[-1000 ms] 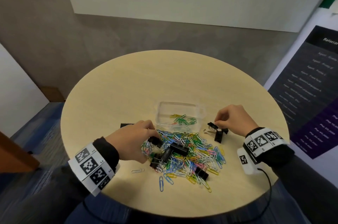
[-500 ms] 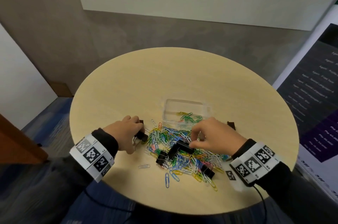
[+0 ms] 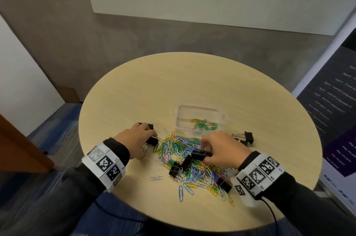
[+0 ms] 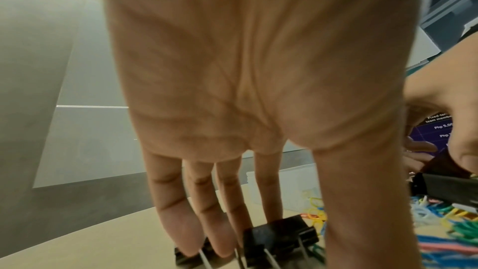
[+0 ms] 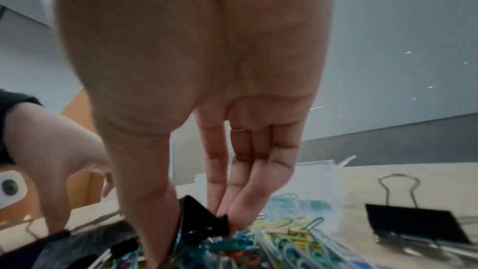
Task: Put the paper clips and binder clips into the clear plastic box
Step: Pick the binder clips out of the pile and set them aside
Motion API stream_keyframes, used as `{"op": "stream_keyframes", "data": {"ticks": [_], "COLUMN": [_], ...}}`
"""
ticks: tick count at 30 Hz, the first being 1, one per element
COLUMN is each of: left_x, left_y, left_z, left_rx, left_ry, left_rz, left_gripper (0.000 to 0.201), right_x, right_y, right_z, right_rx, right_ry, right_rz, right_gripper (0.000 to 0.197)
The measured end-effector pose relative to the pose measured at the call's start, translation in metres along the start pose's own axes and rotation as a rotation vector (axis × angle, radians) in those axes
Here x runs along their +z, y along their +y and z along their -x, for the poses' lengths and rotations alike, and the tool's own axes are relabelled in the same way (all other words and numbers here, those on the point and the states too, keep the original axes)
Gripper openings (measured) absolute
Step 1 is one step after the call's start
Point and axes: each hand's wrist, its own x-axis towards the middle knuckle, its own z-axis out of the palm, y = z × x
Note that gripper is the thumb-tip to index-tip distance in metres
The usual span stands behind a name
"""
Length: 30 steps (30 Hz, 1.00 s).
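Note:
A heap of coloured paper clips (image 3: 183, 151) lies on the round table in front of the clear plastic box (image 3: 200, 107), which holds a few paper clips (image 3: 202, 125). My left hand (image 3: 152, 137) is down at the heap's left edge, thumb and fingers pinching a black binder clip (image 4: 279, 236) that sits on the table. A second binder clip (image 3: 148, 126) lies just beyond its fingers. My right hand (image 3: 206, 154) reaches into the heap and pinches a long black binder clip (image 5: 204, 222) between thumb and fingertips. More binder clips (image 3: 185, 162) lie in the heap.
Two black binder clips (image 3: 247, 136) lie apart on the table to the right of the box. A single paper clip (image 3: 156, 178) lies near the front. The wooden table (image 3: 173, 81) ends close behind my wrists. A dark poster (image 3: 337, 110) stands at the right.
My left hand carried a binder clip from the heap to the left side. My right hand left the clips at the right, came to the heap and took hold of a long binder clip.

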Motion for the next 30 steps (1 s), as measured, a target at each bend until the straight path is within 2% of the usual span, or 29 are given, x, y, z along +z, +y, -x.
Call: {"op": "stream_keyframes", "data": {"ticks": [8, 14, 20, 24, 30], "left_x": [-0.002, -0.010, -0.011, -0.011, -0.010], "left_y": [0.001, 0.011, 0.026, 0.043, 0.056], "left_z": [-0.001, 0.004, 0.008, 0.009, 0.007], "left_rx": [0.044, 0.130, 0.284, 0.399, 0.401], "left_ry": [0.063, 0.082, 0.134, 0.061, -0.022], "left_rz": [0.012, 0.112, 0.299, 0.337, 0.299], "left_gripper": [0.073, 0.061, 0.052, 0.051, 0.064], "right_x": [-0.023, -0.042, -0.047, -0.035, -0.024], "right_y": [0.017, 0.059, 0.103, 0.118, 0.131], "right_z": [0.017, 0.043, 0.072, 0.087, 0.098], "right_rx": [0.006, 0.049, 0.207, 0.266, 0.297], "right_ry": [0.023, 0.132, 0.247, 0.228, 0.198], "right_rz": [-0.329, -0.488, -0.320, -0.254, -0.259], "right_gripper": [0.012, 0.011, 0.019, 0.016, 0.018]}}
